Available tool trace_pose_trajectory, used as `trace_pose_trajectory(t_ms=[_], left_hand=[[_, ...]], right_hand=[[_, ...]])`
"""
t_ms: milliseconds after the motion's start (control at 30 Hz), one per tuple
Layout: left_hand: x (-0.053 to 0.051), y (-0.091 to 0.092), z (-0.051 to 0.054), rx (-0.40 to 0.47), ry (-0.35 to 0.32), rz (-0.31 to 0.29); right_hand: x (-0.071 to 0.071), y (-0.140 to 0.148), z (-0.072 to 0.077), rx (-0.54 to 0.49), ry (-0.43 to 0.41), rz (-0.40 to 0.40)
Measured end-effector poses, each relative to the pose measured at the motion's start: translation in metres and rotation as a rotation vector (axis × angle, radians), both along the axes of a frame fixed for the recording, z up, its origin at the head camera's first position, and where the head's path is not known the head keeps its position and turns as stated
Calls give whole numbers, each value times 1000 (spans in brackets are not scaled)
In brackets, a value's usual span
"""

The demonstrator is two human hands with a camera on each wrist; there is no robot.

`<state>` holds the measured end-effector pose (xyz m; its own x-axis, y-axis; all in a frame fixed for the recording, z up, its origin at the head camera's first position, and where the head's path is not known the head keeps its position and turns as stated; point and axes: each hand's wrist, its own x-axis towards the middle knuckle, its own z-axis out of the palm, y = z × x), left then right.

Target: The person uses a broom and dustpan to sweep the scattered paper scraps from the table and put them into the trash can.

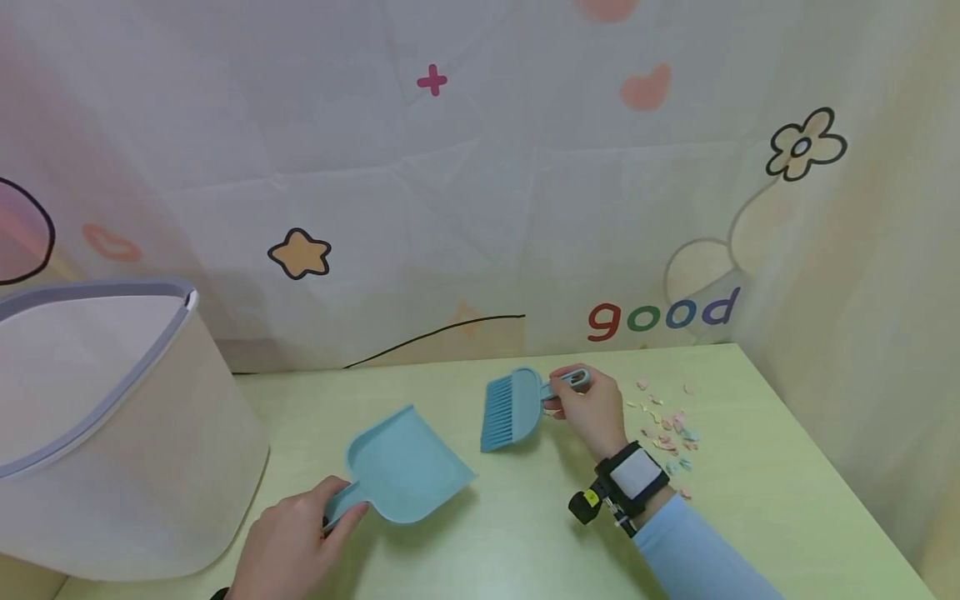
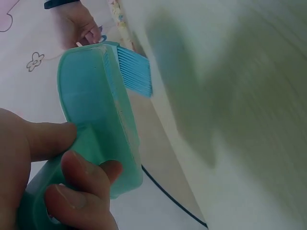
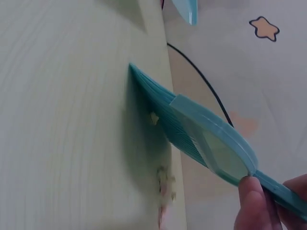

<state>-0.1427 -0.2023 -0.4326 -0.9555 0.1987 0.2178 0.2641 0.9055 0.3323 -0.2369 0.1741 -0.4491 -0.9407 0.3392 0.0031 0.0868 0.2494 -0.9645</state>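
Seemingly early in the sweeping: scraps (image 1: 667, 443) lie loose, dustpan (image 1: 408, 467) looks bare

On the dustpan's near side, the left hand (image 1: 292, 533) pinches its handle between thumb and curled fingers. The dustpan itself is held tilted above the bench (image 1: 525, 542), apart from its shadow in the left wrist view. Left of the dustpan stands a white bin (image 1: 165, 467). To the dustpan's right, not touching it, is the brush (image 1: 517, 408), bristles facing the pan; whether they touch the bench is hard to tell. Farther right of the dustpan, the right hand (image 1: 596, 408) grips the brush handle between thumb and fingers. Well to the dustpan's right, past that hand, lies the main scatter of scraps; the right wrist view shows one pale scrap beside the bristles. None show in the dustpan, so collecting them appears largely undone, with most left on the bench. Behind the dustpan hangs a printed curtain (image 1: 480, 208).
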Motion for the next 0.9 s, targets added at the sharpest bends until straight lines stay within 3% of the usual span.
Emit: trace_pose_trajectory(t_ms=[100, 300, 400, 500, 700, 900], left_hand=[[-2, 3, -3, -3, -26, 0], [-5, 12, -10, 2, -17, -45], [-6, 18, -14, 6, -19, -68], [-8, 24, -18, -5, -13, -87], [-13, 37, -27, -17, -13, -125], [-19, 50, -35, 9, 2, -155]], right_hand=[[5, 15, -2, 3, -8, -37], [20, 48, 2, -5, 3, -55], [27, 61, 9, 8, 59, -46], [30, 68, 21, 58, 171, -43], [26, 64, 39, 366, 431, -19], [15, 51, 27, 725, 682, 164]])
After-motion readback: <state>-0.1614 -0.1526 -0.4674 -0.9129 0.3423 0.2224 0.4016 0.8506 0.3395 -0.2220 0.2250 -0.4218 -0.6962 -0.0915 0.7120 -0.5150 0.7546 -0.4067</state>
